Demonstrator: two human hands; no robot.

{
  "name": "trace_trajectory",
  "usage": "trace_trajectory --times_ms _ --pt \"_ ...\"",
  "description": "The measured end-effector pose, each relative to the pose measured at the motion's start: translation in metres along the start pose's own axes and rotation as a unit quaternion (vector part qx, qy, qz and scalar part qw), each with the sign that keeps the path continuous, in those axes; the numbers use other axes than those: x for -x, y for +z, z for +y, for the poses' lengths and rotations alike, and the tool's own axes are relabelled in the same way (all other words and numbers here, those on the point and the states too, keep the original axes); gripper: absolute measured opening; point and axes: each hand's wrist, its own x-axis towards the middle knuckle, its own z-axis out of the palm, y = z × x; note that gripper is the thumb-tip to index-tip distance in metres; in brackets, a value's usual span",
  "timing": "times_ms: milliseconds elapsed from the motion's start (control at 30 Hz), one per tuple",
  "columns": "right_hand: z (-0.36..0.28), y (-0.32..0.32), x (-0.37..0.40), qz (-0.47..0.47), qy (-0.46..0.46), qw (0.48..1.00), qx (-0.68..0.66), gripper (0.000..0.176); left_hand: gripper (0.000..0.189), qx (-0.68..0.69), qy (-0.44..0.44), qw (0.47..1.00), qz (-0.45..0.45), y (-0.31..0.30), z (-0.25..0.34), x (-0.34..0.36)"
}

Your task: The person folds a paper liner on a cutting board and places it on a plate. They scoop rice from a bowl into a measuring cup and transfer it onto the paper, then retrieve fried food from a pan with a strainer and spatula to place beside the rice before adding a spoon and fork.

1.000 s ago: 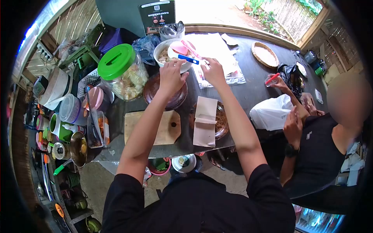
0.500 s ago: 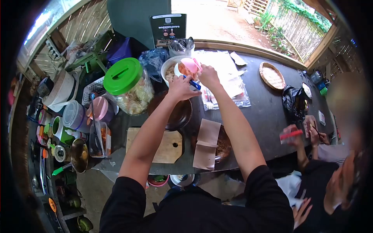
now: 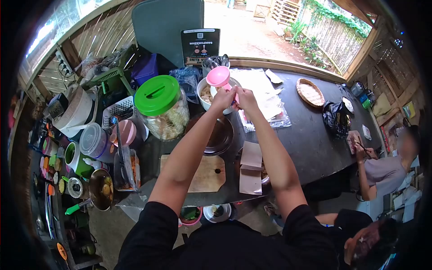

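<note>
My left hand (image 3: 222, 100) and my right hand (image 3: 245, 100) are closed and meet over the front edge of a white bowl (image 3: 203, 99). A pink plastic scoop (image 3: 219, 76) rises from between them, its round end over the bowl. A bit of a slim blue object (image 3: 234, 103) shows under my fingers; the rest is hidden. Pale food pieces (image 3: 207, 94) lie in the bowl. Nearer me are a dark brown bowl (image 3: 220, 137), a wooden cutting board (image 3: 204, 175) and an open brown paper box (image 3: 251, 168).
A green-lidded jar (image 3: 162, 105) stands left of the bowls. White papers and plastic packs (image 3: 258, 92) lie to the right. Farther right are a woven tray (image 3: 310, 92) and a black plastic bag (image 3: 335, 118). Two people (image 3: 382, 173) are at the right side.
My hands have come together, and the scoop has risen with its round end turned up. The blue object is now mostly covered. A nearby person's hand with a red item has left the view.
</note>
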Motion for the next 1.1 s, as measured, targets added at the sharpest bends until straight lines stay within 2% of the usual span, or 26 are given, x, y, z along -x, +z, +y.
trace_trajectory --times_ms 33,67,100,167,233,267,300,333,367,433,467,500,567,700,767,800,867,900,967,1033,1100 --pt "-0.003 0.004 0.004 0.005 -0.004 1.000 0.000 0.037 0.051 0.066 -0.023 0.997 -0.016 -0.005 0.008 0.009" --pt "-0.003 0.008 0.011 -0.008 0.004 0.999 -0.040 0.036 0.037 0.104 -0.047 0.993 -0.010 -0.011 0.015 0.019" --pt "-0.007 0.014 0.018 -0.023 0.013 0.997 -0.079 0.036 0.037 0.104 -0.045 0.993 -0.012 -0.014 0.013 0.020" --pt "-0.018 0.019 0.030 -0.012 0.017 0.998 -0.051 0.034 0.031 0.217 -0.043 0.975 0.019 -0.019 0.007 0.023" --pt "-0.012 0.019 0.031 -0.006 0.022 0.999 -0.024 0.033 0.025 0.209 -0.035 0.977 0.037 -0.029 0.005 0.028" --pt "0.002 0.016 0.018 0.060 -0.060 0.988 0.130 0.032 0.024 0.208 -0.047 0.976 0.043 -0.035 0.003 0.030" --pt "0.001 0.017 0.015 0.124 -0.140 0.942 0.278 0.033 0.023 0.208 -0.059 0.975 0.049 -0.041 0.002 0.033" --pt "0.000 0.016 0.013 0.118 -0.097 0.934 0.323 0.034 0.024 0.199 -0.056 0.977 0.059 -0.047 0.002 0.038" --pt "0.001 0.019 0.010 0.115 -0.100 0.935 0.320 0.034 0.024 0.197 -0.055 0.977 0.064 -0.053 -0.001 0.038" --pt "0.006 0.026 0.009 0.057 -0.149 0.846 0.509 0.033 0.025 0.182 -0.045 0.980 0.069 -0.062 -0.001 0.046" --pt "0.007 0.030 0.003 0.045 -0.100 0.835 0.539 0.035 0.026 0.189 -0.060 0.977 0.079 -0.063 -0.002 0.051" --pt "0.005 0.031 0.001 0.041 -0.101 0.835 0.539 0.035 0.026 0.191 -0.062 0.976 0.083 -0.064 -0.002 0.053" --pt "0.004 0.029 0.000 0.062 -0.173 0.754 0.631 0.034 0.026 0.229 -0.094 0.966 0.079 -0.068 -0.005 0.059" --pt "0.001 0.009 -0.017 0.016 -0.157 0.735 0.660 0.034 0.030 0.192 -0.126 0.965 0.124 -0.069 -0.006 0.062" --pt "0.005 0.000 -0.036 -0.091 -0.085 0.772 0.623 0.029 0.030 0.180 -0.126 0.967 0.127 -0.070 -0.013 0.060" --pt "0.008 -0.004 -0.049 -0.097 -0.088 0.771 0.623 0.029 0.029 0.180 -0.132 0.966 0.128 -0.068 -0.013 0.063" --pt "0.016 -0.012 -0.073 -0.169 -0.096 0.724 0.662 0.030 0.027 0.151 -0.133 0.970 0.135 -0.064 -0.013 0.064" --pt "0.011 -0.014 -0.071 -0.175 -0.097 0.723 0.661 0.030 0.027 0.152 -0.138 0.969 0.139 -0.062 -0.014 0.066" --pt "-0.024 -0.017 -0.059 -0.105 -0.091 0.786 0.603 0.036 0.028 0.123 -0.139 0.969 0.162 -0.060 -0.016 0.068" --pt "-0.034 -0.028 -0.065 -0.117 -0.123 0.775 0.609 0.043 0.029 0.116 -0.155 0.967 0.165 -0.059 -0.021 0.068" --pt "-0.025 -0.038 -0.087 -0.115 -0.197 0.747 0.625 0.034 0.029 0.106 -0.173 0.963 0.176 -0.057 -0.023 0.070"
